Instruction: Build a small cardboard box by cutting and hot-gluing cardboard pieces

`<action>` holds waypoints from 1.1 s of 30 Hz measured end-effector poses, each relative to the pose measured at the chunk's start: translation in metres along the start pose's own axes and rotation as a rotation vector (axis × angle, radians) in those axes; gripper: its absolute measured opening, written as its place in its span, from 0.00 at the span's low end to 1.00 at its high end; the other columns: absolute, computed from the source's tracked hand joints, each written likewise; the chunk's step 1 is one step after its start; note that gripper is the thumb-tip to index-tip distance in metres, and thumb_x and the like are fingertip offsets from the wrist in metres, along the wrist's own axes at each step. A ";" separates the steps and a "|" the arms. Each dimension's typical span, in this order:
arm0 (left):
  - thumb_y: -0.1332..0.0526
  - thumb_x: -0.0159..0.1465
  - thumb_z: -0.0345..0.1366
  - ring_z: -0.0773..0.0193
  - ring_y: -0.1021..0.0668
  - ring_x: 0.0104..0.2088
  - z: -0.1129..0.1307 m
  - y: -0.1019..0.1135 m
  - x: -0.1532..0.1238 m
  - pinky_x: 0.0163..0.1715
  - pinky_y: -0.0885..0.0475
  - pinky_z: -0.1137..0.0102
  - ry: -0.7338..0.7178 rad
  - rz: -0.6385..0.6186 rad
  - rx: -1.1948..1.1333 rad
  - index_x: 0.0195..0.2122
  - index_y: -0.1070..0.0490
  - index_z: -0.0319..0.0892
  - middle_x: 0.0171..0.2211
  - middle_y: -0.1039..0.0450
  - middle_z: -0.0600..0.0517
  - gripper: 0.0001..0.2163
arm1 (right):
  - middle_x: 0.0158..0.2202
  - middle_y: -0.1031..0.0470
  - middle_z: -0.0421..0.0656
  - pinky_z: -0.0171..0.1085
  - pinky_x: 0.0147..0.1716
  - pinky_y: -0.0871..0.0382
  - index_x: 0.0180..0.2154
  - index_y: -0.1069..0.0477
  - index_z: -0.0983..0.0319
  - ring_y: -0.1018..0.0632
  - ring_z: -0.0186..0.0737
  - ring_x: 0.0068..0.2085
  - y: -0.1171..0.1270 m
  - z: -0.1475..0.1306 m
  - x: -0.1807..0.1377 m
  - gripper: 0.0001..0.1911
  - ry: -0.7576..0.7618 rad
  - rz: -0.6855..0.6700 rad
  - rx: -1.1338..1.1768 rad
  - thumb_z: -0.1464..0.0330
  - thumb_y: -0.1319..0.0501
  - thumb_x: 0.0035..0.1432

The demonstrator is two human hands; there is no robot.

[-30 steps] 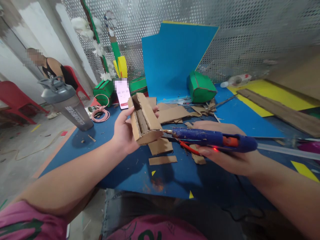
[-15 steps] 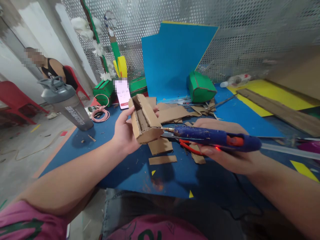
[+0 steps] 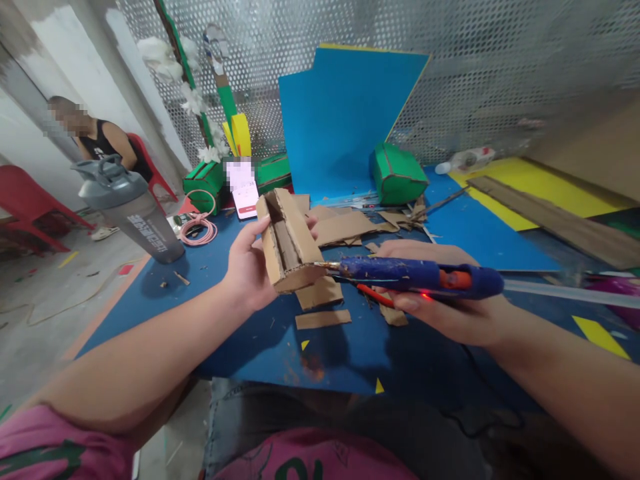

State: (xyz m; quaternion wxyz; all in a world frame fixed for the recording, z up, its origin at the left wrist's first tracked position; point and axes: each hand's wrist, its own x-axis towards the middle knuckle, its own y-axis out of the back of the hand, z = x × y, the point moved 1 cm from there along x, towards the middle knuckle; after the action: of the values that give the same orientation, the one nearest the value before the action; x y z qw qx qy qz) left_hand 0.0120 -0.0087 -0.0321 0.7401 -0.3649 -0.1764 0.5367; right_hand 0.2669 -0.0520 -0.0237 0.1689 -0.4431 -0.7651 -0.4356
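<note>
My left hand (image 3: 249, 267) is closed round a folded brown cardboard piece (image 3: 289, 239), held up above the blue table (image 3: 240, 333) with its open channel facing me. My right hand (image 3: 440, 310) grips a blue hot glue gun (image 3: 420, 277) with an orange trigger and a red light. The gun lies level and its metal tip touches the lower right edge of the cardboard piece. A clear glue stick (image 3: 560, 291) sticks out of the gun's back toward the right.
Cardboard scraps (image 3: 323, 319) lie under the hands. A grey shaker bottle (image 3: 129, 210), a pink cable (image 3: 199, 230) and a phone (image 3: 245, 193) stand at left. Green boxes (image 3: 397, 175), a blue board (image 3: 345, 120) and a perforated metal wall are behind. Another person sits far left.
The glue gun has shifted slightly left, so its tip now meets the cardboard's edge. My view has drifted a little; the left hand holds the cardboard almost still.
</note>
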 end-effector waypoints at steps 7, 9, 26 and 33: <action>0.34 0.68 0.46 0.50 0.11 0.46 0.000 0.001 0.001 0.50 0.17 0.60 0.006 -0.010 0.012 0.66 0.26 0.35 0.50 0.12 0.42 0.29 | 0.28 0.24 0.43 0.37 0.27 0.29 0.33 0.24 0.58 0.24 0.39 0.28 -0.003 -0.002 -0.004 0.17 -0.098 0.016 0.105 0.57 0.35 0.75; 0.34 0.67 0.46 0.51 0.11 0.45 0.001 0.001 0.000 0.49 0.17 0.60 0.008 -0.005 0.011 0.65 0.25 0.35 0.50 0.12 0.42 0.29 | 0.29 0.22 0.43 0.36 0.23 0.28 0.34 0.22 0.57 0.24 0.38 0.26 -0.006 -0.002 -0.008 0.18 -0.240 0.053 0.212 0.53 0.33 0.73; 0.35 0.67 0.45 0.50 0.12 0.46 0.001 0.000 -0.001 0.48 0.18 0.59 0.001 -0.023 0.020 0.62 0.22 0.36 0.49 0.12 0.42 0.25 | 0.32 0.18 0.44 0.32 0.21 0.22 0.37 0.17 0.60 0.23 0.33 0.23 -0.014 0.003 -0.023 0.21 -0.527 0.156 0.496 0.48 0.25 0.64; 0.34 0.66 0.46 0.49 0.12 0.48 0.000 -0.003 -0.002 0.51 0.18 0.58 0.010 -0.008 0.043 0.61 0.22 0.37 0.50 0.12 0.42 0.26 | 0.33 0.16 0.43 0.33 0.23 0.20 0.47 0.17 0.56 0.20 0.35 0.24 -0.013 0.004 -0.028 0.18 -0.509 0.173 0.500 0.52 0.24 0.64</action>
State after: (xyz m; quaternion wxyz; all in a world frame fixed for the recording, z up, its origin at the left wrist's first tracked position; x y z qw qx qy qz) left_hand 0.0133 -0.0106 -0.0301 0.7507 -0.3511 -0.1624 0.5355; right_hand 0.2725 -0.0659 -0.0506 0.1121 -0.5453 -0.8253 -0.0949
